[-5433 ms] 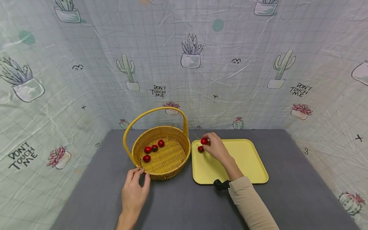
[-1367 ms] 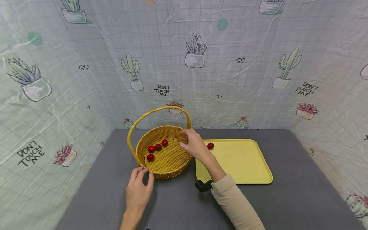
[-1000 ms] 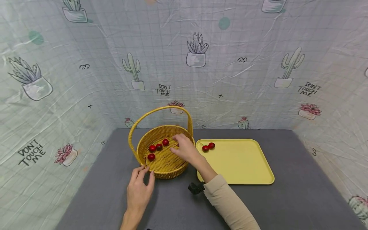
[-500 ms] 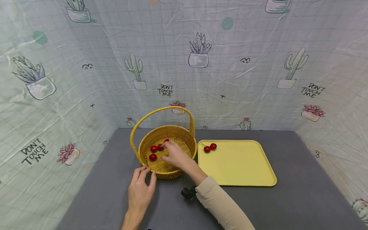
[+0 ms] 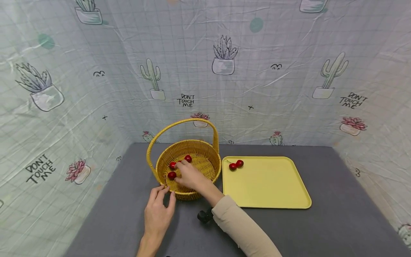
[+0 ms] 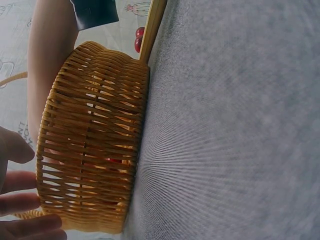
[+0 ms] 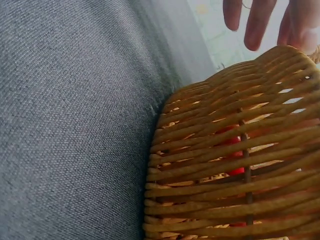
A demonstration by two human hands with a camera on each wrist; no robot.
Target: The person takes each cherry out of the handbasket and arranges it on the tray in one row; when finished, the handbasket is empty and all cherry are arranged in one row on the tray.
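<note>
My right hand (image 5: 189,175) reaches into a round yellow wicker basket (image 5: 183,196), thumb and fingers spread apart. Its fingertips are close to the red cherries inside: one cherry (image 5: 172,175) by the thumb, another (image 5: 172,165) at the fingers. A third cherry (image 5: 188,159) lies behind the hand; a darker one is hidden beneath it. Fingertips of my left hand (image 5: 158,210) rest at the basket's front-left rim, fairly straight. In the left wrist view, left fingers (image 6: 30,227) touch the woven wall. The right wrist view looks through the weave, with red showing inside.
A yellow tray (image 5: 266,182) lies right of the basket, with two stemmed cherries (image 5: 236,165) at its back-left corner. The basket's tall handle (image 5: 179,122) arches over it. A black camera (image 5: 204,216) is on my right wrist. Printed cloth surrounds the grey table.
My right hand held a cherry over the tray; two cherries now lie there. The hand has moved left into the basket, over the cherries. The left hand stays at the rim.
</note>
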